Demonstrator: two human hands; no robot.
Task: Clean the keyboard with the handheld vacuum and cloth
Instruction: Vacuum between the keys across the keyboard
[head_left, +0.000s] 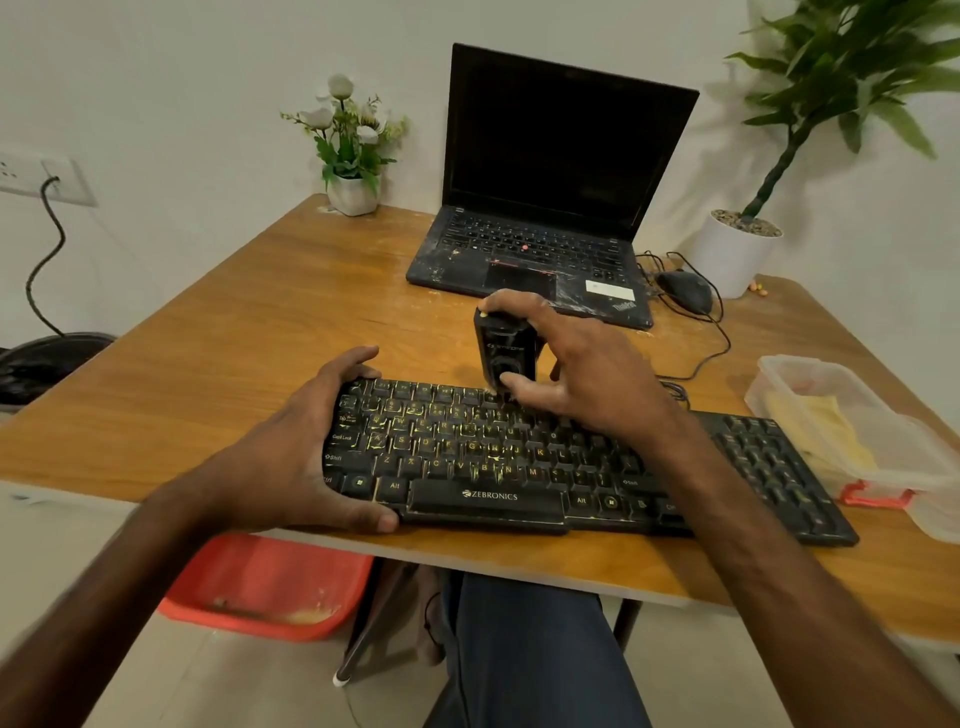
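Note:
A black keyboard (493, 457) with yellow dust between its keys lies along the near edge of the wooden table (249, 332). My left hand (306, 441) grips its left end, thumb at the front edge and fingers curled over the back. My right hand (571, 358) holds a small black handheld vacuum (504, 348) upright, its lower end down on the top key rows near the middle. A yellow cloth (826, 431) lies in a clear plastic box (883, 441) at the right.
An open black laptop (545, 208) with a dusty deck stands behind the keyboard. A wired mouse (685, 291) lies right of it. A small flower pot (353, 192) and a large white planter (732, 249) stand at the back. A red tray (270, 587) sits under the table.

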